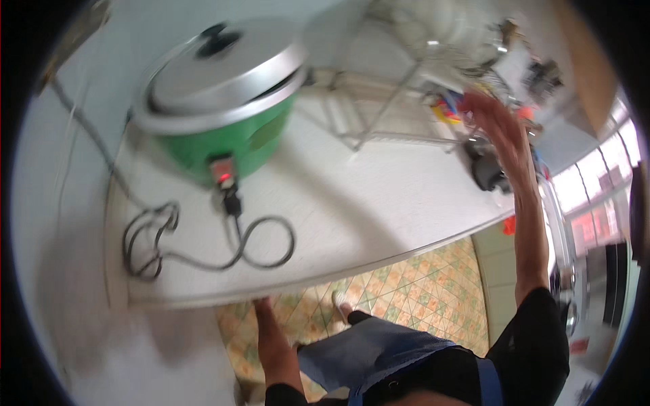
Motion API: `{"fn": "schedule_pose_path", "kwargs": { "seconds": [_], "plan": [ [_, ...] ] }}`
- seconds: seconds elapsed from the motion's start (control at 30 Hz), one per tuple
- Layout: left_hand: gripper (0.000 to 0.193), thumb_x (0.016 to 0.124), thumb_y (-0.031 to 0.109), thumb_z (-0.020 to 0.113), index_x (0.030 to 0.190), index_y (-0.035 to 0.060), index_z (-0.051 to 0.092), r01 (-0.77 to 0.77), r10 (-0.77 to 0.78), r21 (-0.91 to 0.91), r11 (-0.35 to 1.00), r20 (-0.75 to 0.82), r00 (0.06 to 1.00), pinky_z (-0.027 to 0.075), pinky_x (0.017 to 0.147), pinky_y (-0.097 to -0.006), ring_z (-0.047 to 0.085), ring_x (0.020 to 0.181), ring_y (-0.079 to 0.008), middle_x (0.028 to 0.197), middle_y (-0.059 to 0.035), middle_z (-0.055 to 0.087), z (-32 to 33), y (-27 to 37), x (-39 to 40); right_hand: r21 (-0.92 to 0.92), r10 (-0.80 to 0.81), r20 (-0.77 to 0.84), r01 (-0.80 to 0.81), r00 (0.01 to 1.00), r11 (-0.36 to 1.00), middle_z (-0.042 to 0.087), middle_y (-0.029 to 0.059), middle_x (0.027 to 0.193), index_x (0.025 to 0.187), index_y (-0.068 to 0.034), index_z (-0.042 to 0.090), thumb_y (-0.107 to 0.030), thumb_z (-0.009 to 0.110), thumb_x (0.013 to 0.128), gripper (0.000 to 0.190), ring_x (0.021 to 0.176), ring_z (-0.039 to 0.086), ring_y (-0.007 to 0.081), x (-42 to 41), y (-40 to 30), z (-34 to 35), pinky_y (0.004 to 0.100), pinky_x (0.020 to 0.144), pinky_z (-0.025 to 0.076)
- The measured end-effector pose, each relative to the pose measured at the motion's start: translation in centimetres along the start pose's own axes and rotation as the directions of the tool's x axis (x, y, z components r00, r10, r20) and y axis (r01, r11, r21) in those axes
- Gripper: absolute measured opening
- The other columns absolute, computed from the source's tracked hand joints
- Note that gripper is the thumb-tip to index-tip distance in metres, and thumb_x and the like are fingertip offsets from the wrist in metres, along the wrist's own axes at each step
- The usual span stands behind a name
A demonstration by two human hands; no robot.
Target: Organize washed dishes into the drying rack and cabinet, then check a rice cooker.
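Note:
A green electric rice cooker [193, 152] stands at the left of the white countertop [325, 213]. Its metal lid [244, 66] with a black knob lies slightly tilted on the rim. A red light glows at its front, where a black cord [292, 243] is plugged in. My right hand [492, 119], blurred, is raised at the upper right, near a colorful packet [448, 109] and a dark pot-like object [487, 162]; whether it holds anything is unclear. My left hand [262, 303] is at the counter's front edge, mostly hidden beneath it.
A metal wire rack [365, 137] stands behind the counter's middle, with blurred dishes [436, 30] above it. The cord lies in loops at the left and runs up the wall. Tiled floor [406, 284] shows below the counter's edge. A window is at the far right.

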State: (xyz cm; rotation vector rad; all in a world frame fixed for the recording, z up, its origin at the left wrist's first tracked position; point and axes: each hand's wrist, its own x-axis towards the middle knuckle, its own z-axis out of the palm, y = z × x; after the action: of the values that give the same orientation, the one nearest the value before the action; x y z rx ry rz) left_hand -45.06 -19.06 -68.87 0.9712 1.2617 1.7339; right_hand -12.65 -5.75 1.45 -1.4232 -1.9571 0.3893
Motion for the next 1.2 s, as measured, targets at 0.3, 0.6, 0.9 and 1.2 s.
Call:
{"fn": "schedule_pose_path", "kwargs": {
  "seconds": [0.3, 0.6, 0.9, 1.2],
  "plan": [
    [0.035, 0.079, 0.028, 0.055, 0.109, 0.0116, 0.051, 0.646, -0.851, -0.693, 0.32, 0.089, 0.517, 0.046, 0.077, -0.0414, 0.053, 0.098, -0.0227, 0.108, -0.0078, 0.056, 2.5, 4.5, 2.0, -0.002, -0.057, -0.211, 0.058, 0.976, 0.998, 0.056, 0.0098, 0.106, 0.118, -0.001, 0.044, -0.021, 0.051, 0.084, 0.04, 0.098, 0.053, 0.0142, 13.4, 6.9, -10.9, 0.0265, 0.084, 0.043],
    [0.024, 0.071, 0.021, 0.064, 0.091, 0.0092, 0.057, 0.585, -0.835, -0.776, 0.234, 0.147, 0.53, 0.045, 0.064, -0.0337, 0.057, 0.074, -0.02, 0.082, -0.0055, 0.06, 0.8, 7.0, -1.1, 0.06, 0.164, -0.211, -0.155, 0.964, 0.986, 0.059, 0.0096, 0.095, 0.107, 0.002, 0.052, -0.024, 0.053, 0.083, 0.035, 0.085, 0.059, 0.0148, 20.4, 7.0, -9.5, 0.0254, 0.078, 0.048],
    [0.018, 0.071, 0.018, 0.063, 0.085, 0.008, 0.056, 0.493, -0.873, -0.838, 0.235, 0.041, 0.486, 0.044, 0.058, -0.0307, 0.054, 0.065, -0.0194, 0.073, -0.0057, 0.058, -2.1, 11.6, -11.3, 0.381, 0.314, -0.235, -0.21, 0.92, 0.9, 0.06, 0.0096, 0.083, 0.093, 0.003, 0.056, -0.011, 0.069, 0.069, 0.031, 0.075, 0.061, 0.0177, 21.6, 8.3, -8.7, 0.0266, 0.064, 0.051],
    [0.047, 0.086, 0.036, 0.047, 0.117, 0.0008, 0.044, 0.878, -0.811, 0.192, 0.439, 0.505, 0.296, 0.042, 0.086, -0.0419, 0.053, 0.1, -0.0299, 0.113, -0.0159, 0.05, 2.3, 39.9, -15.0, 0.831, 0.364, -0.257, 0.013, 0.895, 0.556, 0.06, 0.0049, 0.08, 0.091, -0.002, 0.057, -0.009, 0.068, 0.069, 0.026, 0.07, 0.058, 0.0153, 21.4, 10.6, -8.4, 0.0264, 0.061, 0.046]
  ]
}}
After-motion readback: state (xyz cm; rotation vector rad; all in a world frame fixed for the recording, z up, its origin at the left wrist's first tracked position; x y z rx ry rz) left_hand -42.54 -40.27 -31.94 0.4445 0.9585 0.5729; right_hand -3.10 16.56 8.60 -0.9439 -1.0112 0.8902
